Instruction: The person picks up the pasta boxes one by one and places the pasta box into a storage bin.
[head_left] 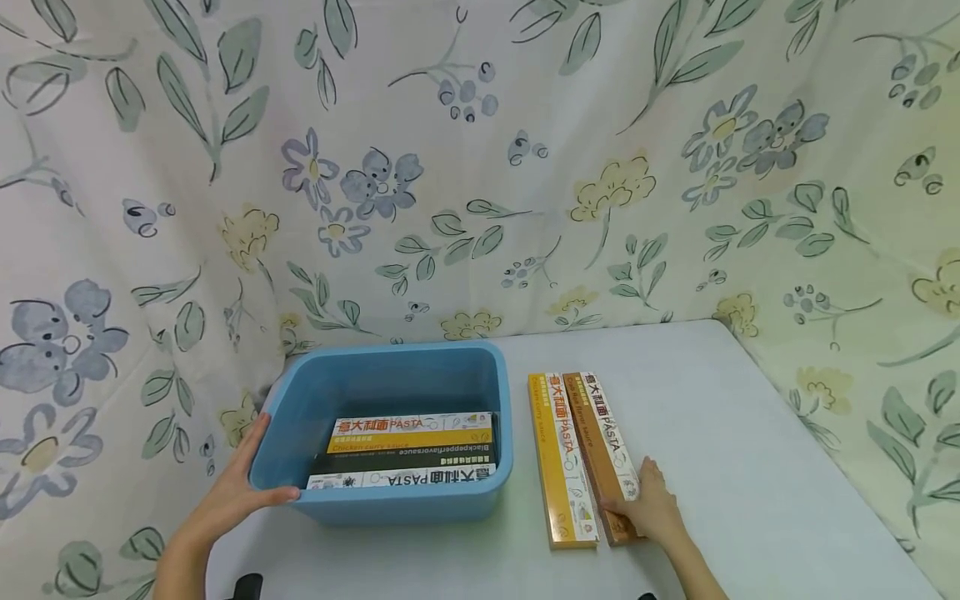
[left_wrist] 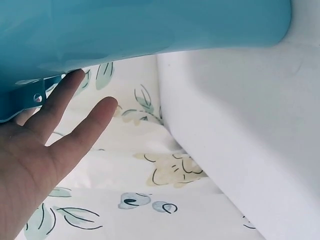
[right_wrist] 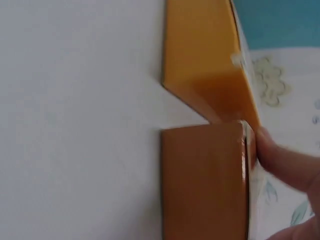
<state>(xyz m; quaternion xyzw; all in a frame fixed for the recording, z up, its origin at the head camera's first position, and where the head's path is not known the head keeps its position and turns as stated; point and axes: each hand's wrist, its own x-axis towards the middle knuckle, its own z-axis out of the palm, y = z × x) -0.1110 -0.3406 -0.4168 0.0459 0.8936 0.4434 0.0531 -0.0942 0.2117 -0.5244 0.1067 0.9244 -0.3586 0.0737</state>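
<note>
At the left front corner of a blue plastic bin [head_left: 397, 506], my left hand [head_left: 236, 483] touches the outside with its thumb and fingers spread apart. In the left wrist view, straight fingers [left_wrist: 85, 132] reach up beside the bin and its handle tab [left_wrist: 35, 97]. My right hand [head_left: 652, 508] grips the near end of a brown and white pasta box [head_left: 603, 450], thumb on its left side; its other fingers are partly hidden. Close to its left lies a yellow and white pasta box [head_left: 562, 458], flat on the table.
Inside the bin, several pasta boxes lie side by side, among them a yellow one [head_left: 412, 437] and a black one [head_left: 405, 458]. The white table [head_left: 757, 467] ends at a slanted right edge. Floral cloth [head_left: 480, 167] hangs behind and at both sides.
</note>
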